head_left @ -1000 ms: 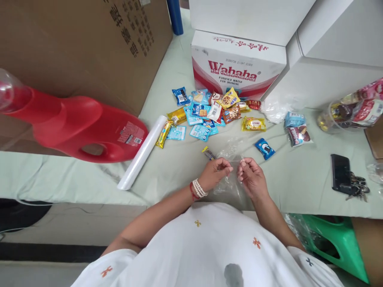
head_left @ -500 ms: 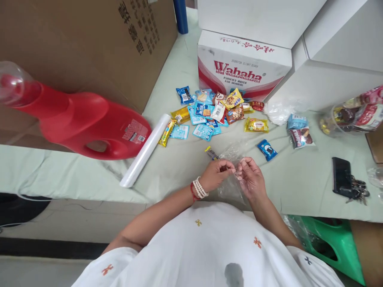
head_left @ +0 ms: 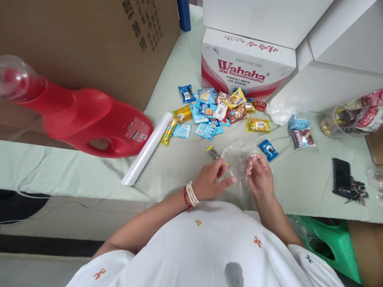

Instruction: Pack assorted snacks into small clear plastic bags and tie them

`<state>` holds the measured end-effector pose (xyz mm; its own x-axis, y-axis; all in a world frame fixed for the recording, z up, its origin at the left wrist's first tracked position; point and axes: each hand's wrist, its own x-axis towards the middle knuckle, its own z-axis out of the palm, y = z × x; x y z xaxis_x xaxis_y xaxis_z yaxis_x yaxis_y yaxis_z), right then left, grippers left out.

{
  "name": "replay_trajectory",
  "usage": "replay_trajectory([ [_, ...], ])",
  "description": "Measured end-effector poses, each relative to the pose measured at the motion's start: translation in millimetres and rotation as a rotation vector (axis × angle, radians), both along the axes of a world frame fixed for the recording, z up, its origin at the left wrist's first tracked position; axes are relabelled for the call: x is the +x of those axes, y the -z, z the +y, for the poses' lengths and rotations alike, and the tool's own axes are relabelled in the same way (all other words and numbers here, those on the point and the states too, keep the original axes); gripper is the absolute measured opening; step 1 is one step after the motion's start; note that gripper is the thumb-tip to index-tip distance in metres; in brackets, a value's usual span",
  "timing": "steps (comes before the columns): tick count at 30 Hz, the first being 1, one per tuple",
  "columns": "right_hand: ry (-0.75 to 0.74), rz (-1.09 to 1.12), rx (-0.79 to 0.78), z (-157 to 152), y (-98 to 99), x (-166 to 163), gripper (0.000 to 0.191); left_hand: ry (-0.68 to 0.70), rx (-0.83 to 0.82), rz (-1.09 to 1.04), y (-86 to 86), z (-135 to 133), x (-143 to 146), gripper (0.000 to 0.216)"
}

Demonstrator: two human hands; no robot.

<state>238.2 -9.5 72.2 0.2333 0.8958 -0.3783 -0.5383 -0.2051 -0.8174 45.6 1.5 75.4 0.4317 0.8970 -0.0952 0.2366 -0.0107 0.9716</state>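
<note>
While the right hand (head_left: 260, 175) pinches a crumpled clear plastic bag (head_left: 237, 159) between thumb and fingertips, the left hand (head_left: 213, 179) sits just beside it, thumb and curled fingers parted. The bag is between the two hands, over a pale green tablecloth (head_left: 179, 163) near the table's front edge. A slim yellow-ended packet (head_left: 213, 152) lies partly behind the left fingers, and a blue packet (head_left: 268, 150) lies just beyond the right hand. Farther back, colourful wrapped snacks (head_left: 206, 108) are heaped before a Wahaha carton (head_left: 245, 73). A white roll (head_left: 146, 149) lies beside a large red bottle (head_left: 115, 107).
</note>
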Motion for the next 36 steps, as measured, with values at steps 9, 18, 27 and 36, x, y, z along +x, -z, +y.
replay_trajectory([
  [9, 0.046, -0.038, 0.028, 3, 2.7, -7, 0.034, 0.127, -0.168, 0.079, 10.2, -16, 32, 0.020],
  [18, -0.286, -0.568, -0.113, -42, 1.6, 18, 0.042, -0.018, -0.194, -0.058, 12.0, -11, 32, 0.020],
  [27, -0.281, -0.580, -0.233, -45, 30.8, 68, 0.044, -0.276, -0.451, -0.073, 38.7, -2, -75, 0.030],
  [36, -0.794, -1.165, 0.083, -31, -2.7, 86, 0.069, -0.250, 0.187, 0.506, 7.3, -14, -95, 0.043],
])
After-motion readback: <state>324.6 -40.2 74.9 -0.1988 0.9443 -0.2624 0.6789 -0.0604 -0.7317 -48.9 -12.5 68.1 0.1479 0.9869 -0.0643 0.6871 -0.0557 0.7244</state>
